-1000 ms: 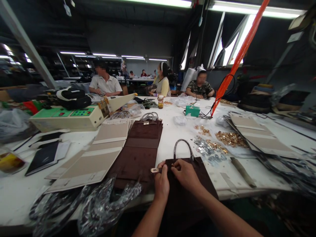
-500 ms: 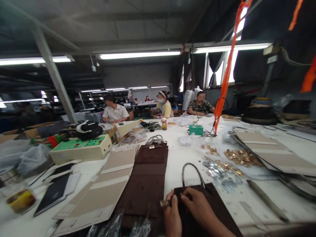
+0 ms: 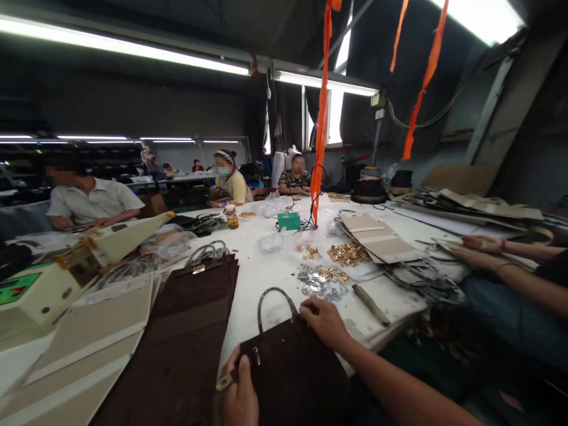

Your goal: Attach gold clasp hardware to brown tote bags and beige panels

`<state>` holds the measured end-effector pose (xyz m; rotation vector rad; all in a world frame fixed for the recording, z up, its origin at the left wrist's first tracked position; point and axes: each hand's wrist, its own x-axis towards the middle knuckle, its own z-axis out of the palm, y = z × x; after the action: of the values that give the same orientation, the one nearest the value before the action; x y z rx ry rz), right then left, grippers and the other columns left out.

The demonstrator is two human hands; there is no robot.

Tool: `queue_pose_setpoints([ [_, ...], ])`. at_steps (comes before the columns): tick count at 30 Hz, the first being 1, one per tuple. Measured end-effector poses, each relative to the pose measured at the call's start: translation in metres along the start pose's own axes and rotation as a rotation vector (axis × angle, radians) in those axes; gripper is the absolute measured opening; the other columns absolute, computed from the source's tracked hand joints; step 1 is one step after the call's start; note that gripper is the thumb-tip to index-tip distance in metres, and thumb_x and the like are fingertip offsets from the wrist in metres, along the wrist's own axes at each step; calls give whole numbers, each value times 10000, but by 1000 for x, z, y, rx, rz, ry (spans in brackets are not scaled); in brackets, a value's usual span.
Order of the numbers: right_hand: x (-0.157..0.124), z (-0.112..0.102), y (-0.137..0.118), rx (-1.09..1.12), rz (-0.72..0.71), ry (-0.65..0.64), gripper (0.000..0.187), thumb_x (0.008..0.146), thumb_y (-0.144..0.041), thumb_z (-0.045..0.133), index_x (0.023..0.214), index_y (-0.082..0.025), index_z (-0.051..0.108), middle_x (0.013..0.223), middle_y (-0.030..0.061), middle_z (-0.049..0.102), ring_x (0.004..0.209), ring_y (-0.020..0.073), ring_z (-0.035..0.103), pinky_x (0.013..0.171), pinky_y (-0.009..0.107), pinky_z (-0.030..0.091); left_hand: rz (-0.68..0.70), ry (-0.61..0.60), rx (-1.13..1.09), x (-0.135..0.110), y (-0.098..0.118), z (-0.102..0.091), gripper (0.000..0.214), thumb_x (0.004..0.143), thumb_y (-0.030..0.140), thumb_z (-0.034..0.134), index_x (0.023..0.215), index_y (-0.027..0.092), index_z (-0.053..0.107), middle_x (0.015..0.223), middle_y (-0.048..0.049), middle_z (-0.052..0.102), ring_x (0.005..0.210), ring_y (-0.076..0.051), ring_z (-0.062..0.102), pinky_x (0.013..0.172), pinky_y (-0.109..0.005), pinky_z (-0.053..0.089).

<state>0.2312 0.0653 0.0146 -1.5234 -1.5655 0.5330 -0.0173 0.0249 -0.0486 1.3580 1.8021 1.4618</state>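
Note:
A dark brown bag panel [image 3: 293,373] with a curved dark handle [image 3: 274,296] lies at the near edge of the white table [image 3: 261,278]. My left hand [image 3: 238,395] is closed on the panel's left edge and pinches a small metal clasp [image 3: 224,381] there. My right hand [image 3: 323,322] rests on the panel's upper right corner by the handle's base, fingers curled against it. Just beyond my right hand lie a heap of silver fittings [image 3: 316,283] and a heap of gold fittings [image 3: 348,254].
A stack of brown panels [image 3: 186,331] and beige panels [image 3: 84,343] lies to the left, with a cream machine [image 3: 57,278] behind. A tool handle [image 3: 370,305] lies to the right. A co-worker's arms [image 3: 497,263] reach in at right. Other people sit at the far side.
The view has swung right and tilted. My hands have moved apart: the left now holds the panel's left edge with the clasp, the right has shifted to the upper right corner.

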Motion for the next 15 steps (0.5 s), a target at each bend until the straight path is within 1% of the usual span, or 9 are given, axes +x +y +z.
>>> queue_pose_setpoints([
  [2,23,-27,32,-98,44,59,222,911,-308,593,982,-180,759,904,57,768,831,202,700,801,284,509,82,28,35,-1,-3,3,642,919,617,394,1253,130,644,1331,-191,645,1297,-368,568,1145,-550,418],
  [4,44,-50,62,-189,93,94,219,875,-256,610,1000,-150,756,1005,109,765,958,244,685,895,324,482,182,41,80,0,-7,5,592,933,579,417,1283,152,630,1361,-178,619,1311,-358,551,1149,-552,413],
  [5,54,-58,75,-231,115,103,223,865,-238,612,1010,-145,755,1040,124,760,996,254,675,919,334,468,235,40,105,1,-11,5,556,938,550,435,1297,170,625,1374,-167,610,1318,-352,543,1149,-552,410],
  [7,71,-67,93,-300,153,104,244,868,-227,607,1049,-147,749,1074,129,751,1019,254,665,925,331,451,340,32,164,3,-18,5,478,938,495,485,1285,205,640,1375,-150,609,1312,-348,545,1133,-555,421],
  [9,87,-69,104,-350,184,88,261,894,-256,604,1092,-154,740,1059,119,750,989,240,668,887,311,447,443,35,231,5,-22,4,398,923,453,542,1219,226,680,1350,-142,626,1275,-354,571,1086,-553,456],
  [12,109,-63,110,-405,226,59,329,904,-305,629,1187,-160,711,1076,122,750,982,240,672,836,301,436,597,62,305,4,-23,5,313,902,406,597,1144,243,713,1318,-135,648,1209,-352,612,1007,-523,498],
  [13,115,-61,111,-419,239,49,343,897,-303,637,1203,-162,705,1084,126,751,989,246,673,826,303,432,634,78,315,2,-21,7,296,903,392,599,1134,246,713,1306,-134,654,1191,-348,621,994,-512,500],
  [15,125,-55,113,-442,256,35,336,893,-279,629,1202,-172,707,1096,133,754,1010,257,674,814,306,424,667,122,314,-1,-17,11,272,907,371,589,1119,245,704,1281,-135,664,1161,-339,631,988,-501,492],
])
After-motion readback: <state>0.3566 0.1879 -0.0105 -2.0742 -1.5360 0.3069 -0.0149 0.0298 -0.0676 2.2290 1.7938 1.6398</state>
